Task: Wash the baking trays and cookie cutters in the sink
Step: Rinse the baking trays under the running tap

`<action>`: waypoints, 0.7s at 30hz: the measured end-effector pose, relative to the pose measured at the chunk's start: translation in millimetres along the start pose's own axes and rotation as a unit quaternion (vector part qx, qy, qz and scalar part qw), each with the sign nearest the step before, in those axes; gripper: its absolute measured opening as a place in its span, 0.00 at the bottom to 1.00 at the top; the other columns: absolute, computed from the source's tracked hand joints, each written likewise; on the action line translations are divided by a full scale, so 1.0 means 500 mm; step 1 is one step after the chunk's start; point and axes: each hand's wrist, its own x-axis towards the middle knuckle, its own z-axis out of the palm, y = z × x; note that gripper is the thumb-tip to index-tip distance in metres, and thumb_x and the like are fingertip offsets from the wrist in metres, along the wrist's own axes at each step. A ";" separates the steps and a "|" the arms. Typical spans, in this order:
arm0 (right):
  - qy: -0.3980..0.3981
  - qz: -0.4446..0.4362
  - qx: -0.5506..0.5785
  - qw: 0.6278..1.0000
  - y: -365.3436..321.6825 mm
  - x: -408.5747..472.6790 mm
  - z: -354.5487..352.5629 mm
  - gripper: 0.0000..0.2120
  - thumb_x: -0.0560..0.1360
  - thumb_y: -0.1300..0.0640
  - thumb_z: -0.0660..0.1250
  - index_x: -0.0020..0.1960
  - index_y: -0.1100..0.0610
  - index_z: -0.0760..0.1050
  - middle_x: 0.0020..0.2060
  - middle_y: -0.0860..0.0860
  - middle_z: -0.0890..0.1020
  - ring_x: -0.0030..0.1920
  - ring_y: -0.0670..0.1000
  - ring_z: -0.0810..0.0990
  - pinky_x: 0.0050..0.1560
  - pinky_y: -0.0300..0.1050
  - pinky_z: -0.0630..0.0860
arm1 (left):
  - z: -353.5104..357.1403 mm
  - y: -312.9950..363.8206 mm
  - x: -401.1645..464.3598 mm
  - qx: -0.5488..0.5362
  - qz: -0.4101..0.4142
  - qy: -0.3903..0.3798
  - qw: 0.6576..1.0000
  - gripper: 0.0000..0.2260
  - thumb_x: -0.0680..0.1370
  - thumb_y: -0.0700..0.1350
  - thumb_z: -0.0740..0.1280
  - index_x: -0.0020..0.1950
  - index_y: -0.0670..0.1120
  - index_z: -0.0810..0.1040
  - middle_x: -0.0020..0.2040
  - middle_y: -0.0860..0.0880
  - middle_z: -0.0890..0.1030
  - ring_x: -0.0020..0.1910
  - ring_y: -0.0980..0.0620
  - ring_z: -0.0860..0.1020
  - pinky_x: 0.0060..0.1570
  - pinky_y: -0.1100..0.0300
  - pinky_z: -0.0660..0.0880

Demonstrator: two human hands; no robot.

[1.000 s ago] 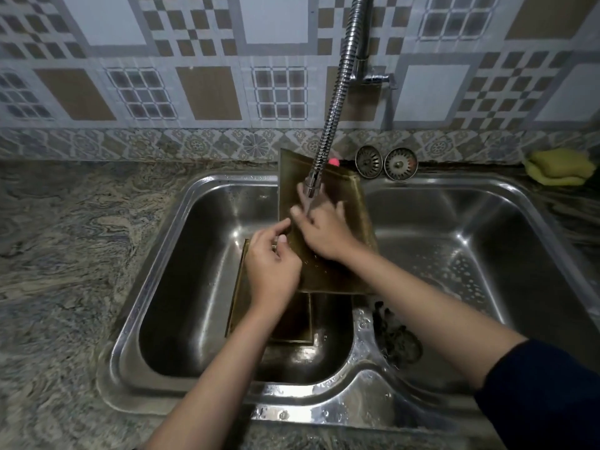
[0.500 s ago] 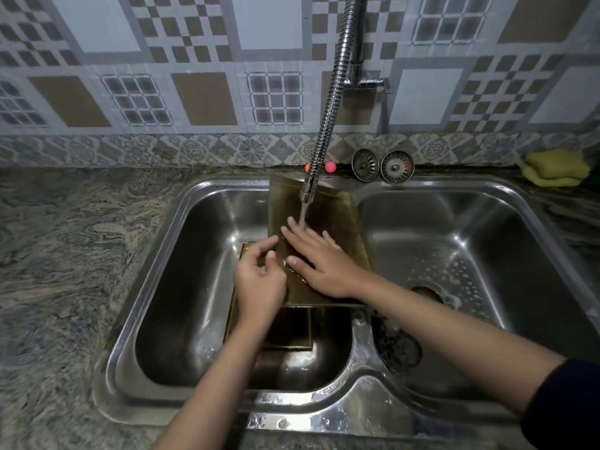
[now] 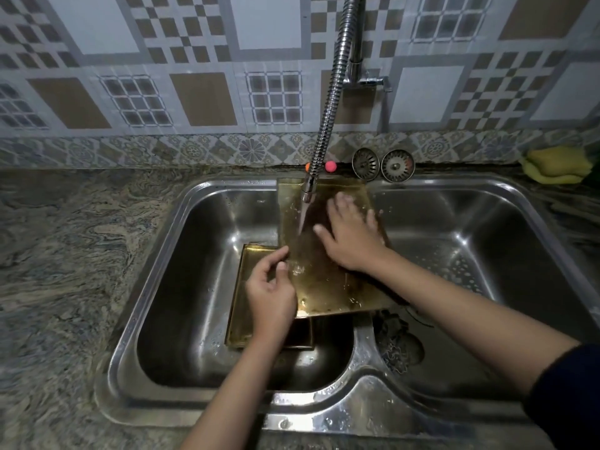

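Double steel sink (image 3: 152, 274) set in a marbled stone desk (image 3: 61, 254), patterned tiles behind. A gold-coloured baking tray (image 3: 328, 287) is propped up over the divider btw the 2 basins, far edge near the back rim, near edge lower and closer to the person. Water runs from the flexible metal tap hose (image 3: 328, 102) onto the tray's upper part, just left of the right hand.

Right hand (image 3: 352, 237) lies flat on the wet tray face, fingers spread and straight, palm down; fingertips a bit blurred. Left hand (image 3: 272, 289) is at the tray's left edge, thumb and fingers curled round it, pinching the edge and holding the tray up.

A 2nd tray (image 3: 242, 306), same gold colour, lies flat on the floor of the left basin, partly under the held tray and under the left hand. Its rim shows at left and front.

In the right basin, near the divider, a dark heap (image 3: 394, 345) sits by the drain, w/ wiry shapes in it; too dark to tell what it is. Soap-like droplets speckle the right basin floor.

At the back rim: 2 round metal strainers (image 3: 383, 164) standing side by side against the wall, and 2 small balls, one orange, one pink (image 3: 330, 166), either side of the hose. A yellow sponge (image 3: 556, 164) rests on the desk at far right. Dark sleeve (image 3: 568, 394) on the right forearm.
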 end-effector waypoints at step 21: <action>-0.025 -0.191 -0.009 0.981 0.000 -0.071 -0.015 0.26 0.80 0.50 0.59 0.75 0.54 0.59 0.77 0.55 0.45 0.77 0.53 0.43 0.75 0.57 0.42 | -0.052 -0.010 0.052 0.001 0.000 0.040 0.999 0.12 0.79 0.32 0.60 0.56 0.41 0.79 0.52 0.48 0.80 0.51 0.61 0.78 0.47 0.77 0.72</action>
